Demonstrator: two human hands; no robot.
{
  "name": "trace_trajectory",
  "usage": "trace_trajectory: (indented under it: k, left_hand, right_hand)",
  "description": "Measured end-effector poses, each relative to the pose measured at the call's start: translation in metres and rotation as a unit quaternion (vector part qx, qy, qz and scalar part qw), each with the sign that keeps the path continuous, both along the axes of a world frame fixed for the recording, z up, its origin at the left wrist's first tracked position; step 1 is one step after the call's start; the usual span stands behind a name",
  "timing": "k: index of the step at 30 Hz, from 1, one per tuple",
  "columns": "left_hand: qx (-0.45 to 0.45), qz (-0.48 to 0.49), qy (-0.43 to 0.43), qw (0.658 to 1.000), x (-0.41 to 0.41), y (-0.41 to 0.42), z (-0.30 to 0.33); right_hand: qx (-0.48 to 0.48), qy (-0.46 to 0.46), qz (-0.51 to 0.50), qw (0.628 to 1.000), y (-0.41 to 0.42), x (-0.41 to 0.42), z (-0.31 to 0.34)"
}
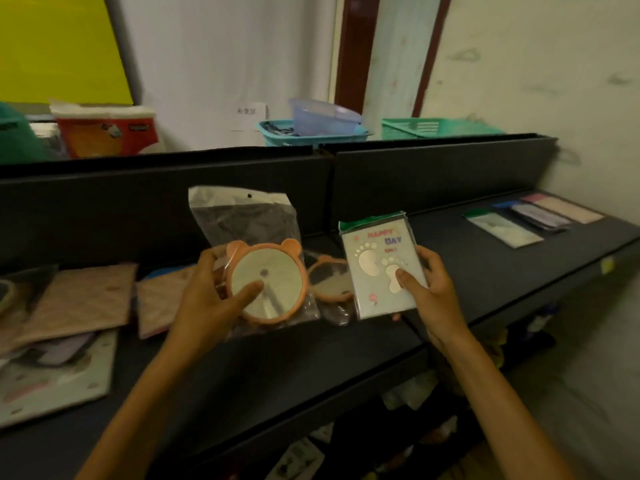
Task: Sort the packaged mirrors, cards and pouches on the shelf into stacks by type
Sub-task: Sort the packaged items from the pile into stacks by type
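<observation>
Left hand [211,292] grips a bagged orange bear-eared mirror [266,284], thumb across its face. Right hand [433,289] holds a packaged footprint card [381,268], thumb pressed on its front. Both are raised above the dark shelf [485,271]. A second bagged mirror [330,280] lies between the hands; quilted pouches [76,299] lie left of the left hand.

From my feed I see two bare forearms rising from the bottom edge of the frame toward its middle. The left hand [211,299] and the right hand [429,292] wear no gloves, rings, watch or bands that I can make out. No sleeve reaches into view on either arm; both are uncovered to the frame's lower edge. Fingernails look short and plain.
</observation>
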State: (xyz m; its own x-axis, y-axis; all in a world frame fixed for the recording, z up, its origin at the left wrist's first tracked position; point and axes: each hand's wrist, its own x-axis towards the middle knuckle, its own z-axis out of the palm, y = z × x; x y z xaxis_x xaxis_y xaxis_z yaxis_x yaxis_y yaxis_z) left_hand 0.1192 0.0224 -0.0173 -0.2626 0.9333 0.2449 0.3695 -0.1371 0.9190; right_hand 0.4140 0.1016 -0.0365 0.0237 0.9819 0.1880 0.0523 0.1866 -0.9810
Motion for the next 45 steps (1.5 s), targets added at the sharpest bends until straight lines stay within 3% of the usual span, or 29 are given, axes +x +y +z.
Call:
trace_trajectory:
  k: [11,20,30,38,45]
  left_hand:
    - [-0.041,-0.111,-0.091,0.989,0.228,0.067,-0.017]
    - [-0.031,-0.147,-0.055,0.987,0.347,0.120,-0.016]
    - [-0.049,-0.146,-0.076,0.985,0.416,0.201,-0.024]
    - [-0.026,-0.044,-0.049,0.997,0.431,0.277,-0.025]
    - [-0.042,0.019,-0.036,0.998,0.434,0.290,-0.027]
  right_hand:
    - [-0.020,-0.007,-0.104,0.994,0.000,0.231,-0.010]
    - [-0.024,0.006,-0.129,0.991,0.021,0.354,-0.006]
    - [-0.028,-0.017,-0.124,0.992,0.108,0.426,-0.015]
    - [-0.050,-0.062,-0.053,0.995,0.217,0.444,0.002]
    - [-0.052,-0.056,0.008,0.997,0.286,0.424,-0.004]
